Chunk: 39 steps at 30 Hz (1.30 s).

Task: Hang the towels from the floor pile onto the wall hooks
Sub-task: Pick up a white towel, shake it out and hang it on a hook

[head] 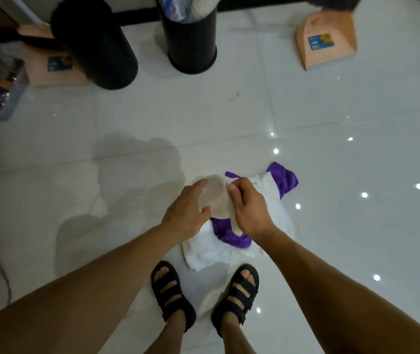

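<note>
Nearest: sandals [173, 290], black and strapped, planted on the floor [331, 103] at the near edge of the pile [232, 238]. Pile directly ahead of the toes. White towel [211, 254] lowest, thick and crumpled. Purple towel [284, 182] thinner, with a sheen, threaded through the heap and poking out at the far side. Beige towel [216, 198] on top, soft, lying in a rounded hump.

Left hand [186, 213] laid on one side of the beige towel, fingers straight and spread, thumb against the cloth. Right hand [248, 210] on the other side, fingers curled and pinched on an edge. Apparently the beige towel's edge, but blurred there, so not certain between beige and white.

Step in hand, as judged: freeing the top towel for lifting. Advised: take one layer only, close the left fingers on a corner to match the right, draw upward and shake clear of the purple folds before carrying. Limp cloth likely to drag its neighbours along, so worth a check before rising. Glossy tile: risk of slipping on trailing cloth.

Farther off: two black cylindrical bins [94, 42], smooth-sided, one full of rubbish. Beyond, a peach plastic dustpan [326, 42] with a blue label. No hooks in view.
</note>
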Available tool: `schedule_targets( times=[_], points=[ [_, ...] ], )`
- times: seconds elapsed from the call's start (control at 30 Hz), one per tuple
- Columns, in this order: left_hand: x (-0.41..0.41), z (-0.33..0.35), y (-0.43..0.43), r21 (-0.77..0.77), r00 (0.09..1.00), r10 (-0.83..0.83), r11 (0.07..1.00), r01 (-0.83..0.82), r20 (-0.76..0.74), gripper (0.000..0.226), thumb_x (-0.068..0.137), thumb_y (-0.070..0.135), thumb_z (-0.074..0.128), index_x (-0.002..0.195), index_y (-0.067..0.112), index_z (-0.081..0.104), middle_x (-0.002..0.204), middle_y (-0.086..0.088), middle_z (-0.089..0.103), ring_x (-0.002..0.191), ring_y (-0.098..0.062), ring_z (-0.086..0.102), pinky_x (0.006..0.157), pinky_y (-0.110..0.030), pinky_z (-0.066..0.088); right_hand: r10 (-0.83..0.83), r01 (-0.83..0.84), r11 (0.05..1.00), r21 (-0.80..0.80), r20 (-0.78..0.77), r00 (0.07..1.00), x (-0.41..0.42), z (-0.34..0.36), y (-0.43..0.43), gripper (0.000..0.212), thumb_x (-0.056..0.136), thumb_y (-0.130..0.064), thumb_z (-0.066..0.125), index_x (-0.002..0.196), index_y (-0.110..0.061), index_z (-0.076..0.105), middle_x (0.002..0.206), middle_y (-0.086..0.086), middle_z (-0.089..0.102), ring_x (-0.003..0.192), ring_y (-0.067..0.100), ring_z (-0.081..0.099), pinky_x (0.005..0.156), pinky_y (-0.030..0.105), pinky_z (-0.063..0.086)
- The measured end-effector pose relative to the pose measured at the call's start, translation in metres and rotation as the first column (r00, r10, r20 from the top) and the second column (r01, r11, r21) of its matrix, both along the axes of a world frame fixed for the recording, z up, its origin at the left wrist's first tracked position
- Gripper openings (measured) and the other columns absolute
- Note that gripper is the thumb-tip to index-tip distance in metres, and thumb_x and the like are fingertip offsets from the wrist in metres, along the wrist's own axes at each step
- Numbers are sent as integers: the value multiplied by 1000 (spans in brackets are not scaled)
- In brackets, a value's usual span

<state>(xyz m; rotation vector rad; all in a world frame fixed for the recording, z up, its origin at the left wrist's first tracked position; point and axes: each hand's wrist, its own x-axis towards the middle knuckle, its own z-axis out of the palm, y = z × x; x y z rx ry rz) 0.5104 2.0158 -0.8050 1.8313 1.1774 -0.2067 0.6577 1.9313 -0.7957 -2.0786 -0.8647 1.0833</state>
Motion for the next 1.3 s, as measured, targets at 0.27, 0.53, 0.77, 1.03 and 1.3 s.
schedule_targets(
  times=[0.27, 0.53, 0.77, 1.03, 1.3],
  points=[
    [5, 240, 55, 170, 943, -223, 968, 184, 248, 36, 83, 21, 72, 116, 10, 62, 117, -4, 59, 106, -23, 57, 92, -40, 46, 185, -158, 968, 196, -129, 974, 18, 254, 39, 11, 82, -37, 74, 83, -26, 72, 77, 10, 67, 69, 25, 60, 69, 36, 51],
    [-27, 434, 84, 275, 955, 44, 953, -128, 293, 21, 82, 35, 61, 70, 22, 50, 67, 7, 53, 62, -11, 49, 51, -23, 34, 220, -230, 973, -32, 452, 864, 39, 419, 53, 10, 88, -30, 64, 96, -29, 69, 87, -10, 65, 83, 17, 61, 76, 33, 51],
    [-83, 521, 98, 438, 966, 35, 887, -148, 256, 34, 86, 36, 60, 118, 31, 50, 109, 3, 63, 97, -23, 60, 81, -36, 50, 130, -164, 903, 398, 110, 985, -8, 536, 79, 11, 88, -8, 64, 88, -16, 70, 72, -2, 68, 60, 6, 59, 59, 16, 47],
    [-121, 588, 98, 640, 922, -57, 736, -220, 383, 28, 90, 39, 56, 116, 28, 57, 94, 6, 65, 86, -22, 62, 73, -32, 50, 102, -87, 837, 540, 1, 995, -68, 606, 116, 29, 88, -49, 60, 87, -21, 66, 76, -6, 65, 69, 8, 59, 60, 22, 50],
    [-137, 614, 106, 789, 957, -56, 581, -200, 284, 34, 99, 38, 41, 85, 15, 62, 78, -1, 60, 72, -21, 56, 57, -29, 41, 195, -253, 736, 628, 160, 968, -87, 641, 117, 10, 93, -30, 62, 96, -24, 70, 91, -9, 69, 83, 8, 64, 73, 23, 52]
  ],
)
